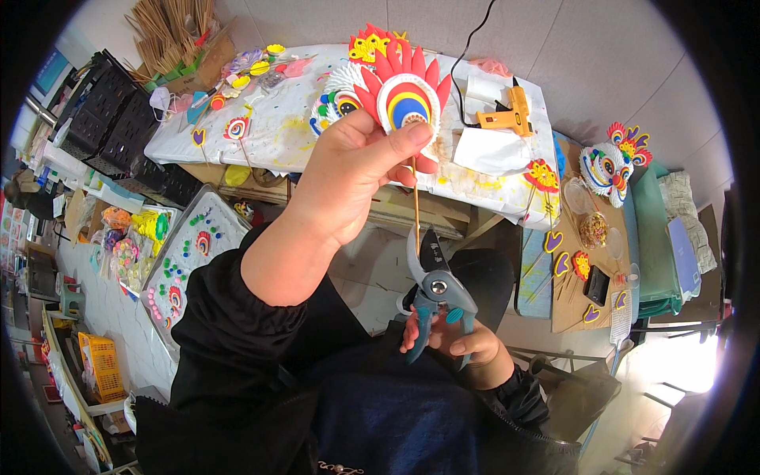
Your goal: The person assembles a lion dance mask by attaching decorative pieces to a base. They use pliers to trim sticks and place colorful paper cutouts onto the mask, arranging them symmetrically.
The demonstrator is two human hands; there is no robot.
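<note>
My left hand [348,170] is raised over the near side of the white-covered table. Its thumb and fingers pinch a flame-shaped ornament [396,75] with red petals and white, yellow, red and blue rings. A thin wooden stick [416,198] runs straight down from the ornament. Below, my right hand [475,354] is wrapped round the grey-green handles of pruning shears [440,286], which point upward. The blades stand apart, and the stick's lower end reaches them; whether it lies between them or in front of one, I cannot tell.
On the table [277,150] lie a yellow glue gun [511,115] with a black cord and a white lion-head figure [340,99], partly hidden. A tray [210,237] of small coloured pieces is at left. To the right, a board [566,305] holds heart-shaped pieces on sticks.
</note>
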